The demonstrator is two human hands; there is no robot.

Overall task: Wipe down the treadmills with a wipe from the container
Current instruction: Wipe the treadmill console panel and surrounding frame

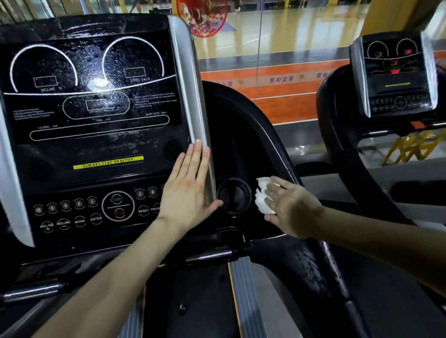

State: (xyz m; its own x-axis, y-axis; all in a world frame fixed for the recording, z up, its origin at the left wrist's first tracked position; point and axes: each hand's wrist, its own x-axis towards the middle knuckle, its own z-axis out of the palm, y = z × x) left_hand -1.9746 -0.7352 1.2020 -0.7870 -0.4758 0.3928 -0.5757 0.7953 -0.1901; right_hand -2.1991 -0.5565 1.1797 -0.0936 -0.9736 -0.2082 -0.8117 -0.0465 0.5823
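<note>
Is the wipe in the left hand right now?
No, the right hand holds the white wipe beside the round cup holder, while the left hand lies flat on the console.

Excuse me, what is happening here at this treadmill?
A person is cleaning a treadmill. The right hand holds a crumpled white wipe against the black panel beside the round cup holder. The left hand lies flat, fingers straight, on the console at its right silver trim. The display is speckled with droplets. A second treadmill stands to the right, with nobody touching it.
</note>
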